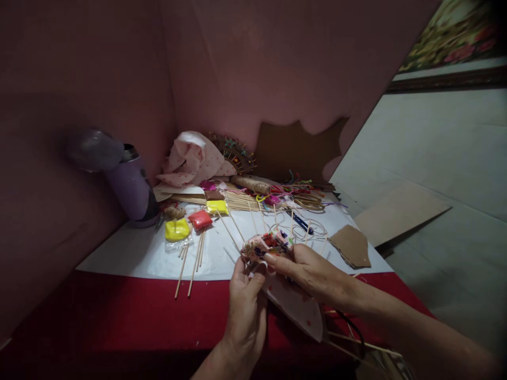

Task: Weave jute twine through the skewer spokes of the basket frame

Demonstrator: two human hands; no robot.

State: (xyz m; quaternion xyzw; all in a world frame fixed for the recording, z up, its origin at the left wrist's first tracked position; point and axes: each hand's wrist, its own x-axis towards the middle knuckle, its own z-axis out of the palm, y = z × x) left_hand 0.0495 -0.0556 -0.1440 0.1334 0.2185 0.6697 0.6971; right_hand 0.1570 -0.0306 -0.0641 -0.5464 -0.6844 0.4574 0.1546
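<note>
My left hand (244,306) and my right hand (307,272) meet over the near edge of a white sheet (138,253). Both pinch a small pink fabric bundle (267,245) with red and dark bits showing in its open top. Pale dotted fabric (297,309) hangs from the bundle below my right hand. Thin wooden skewers (190,264) lie on the sheet to the left. Small packets of yellow (177,230), red (200,219) and yellow (217,207) material sit beyond them.
A purple flask (132,187) stands at the left by the pink wall. Pink cloth (194,158), a stick bundle (237,200), coloured cords (293,192) and brown cardboard (293,148) crowd the back. Cardboard pieces (352,245) lie right. A red cloth (119,322) covers the near table.
</note>
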